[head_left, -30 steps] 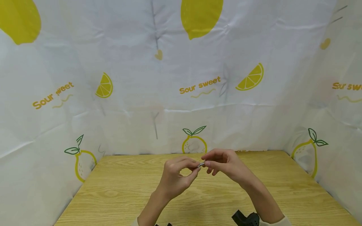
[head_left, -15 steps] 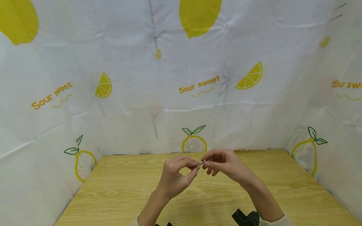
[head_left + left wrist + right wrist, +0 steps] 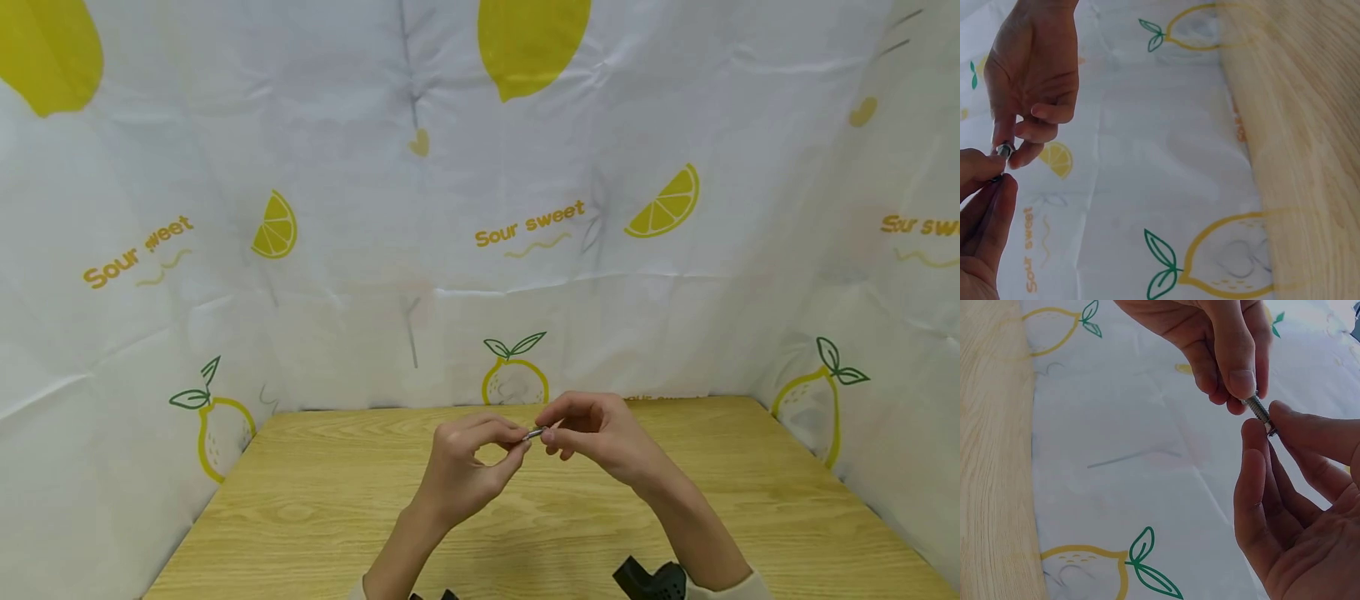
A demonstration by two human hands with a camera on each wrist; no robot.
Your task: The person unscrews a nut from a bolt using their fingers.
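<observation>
Over the wooden table, both hands meet at a small silver bolt (image 3: 534, 433), whose threaded shank shows in the right wrist view as the bolt (image 3: 1259, 409). My left hand (image 3: 467, 468) pinches one end between thumb and fingertips. At the other end, the thumb and index finger of my right hand (image 3: 606, 442) pinch it, with a wider metal collar (image 3: 1005, 150) right at those fingertips. The fingertips hide part of both bolt ends. The remaining right fingers are loosely bent below the index finger.
A light wooden table (image 3: 337, 500) lies under the hands. White cloth (image 3: 360, 250) with lemon prints hangs behind it and at both sides. A black device (image 3: 651, 578) sits by the right wrist, next to the sleeve.
The right hand has shifted very slightly upward, its thumb and fingers moving a little at the bolt's end. The left hand keeps almost still and holds the same pinch.
</observation>
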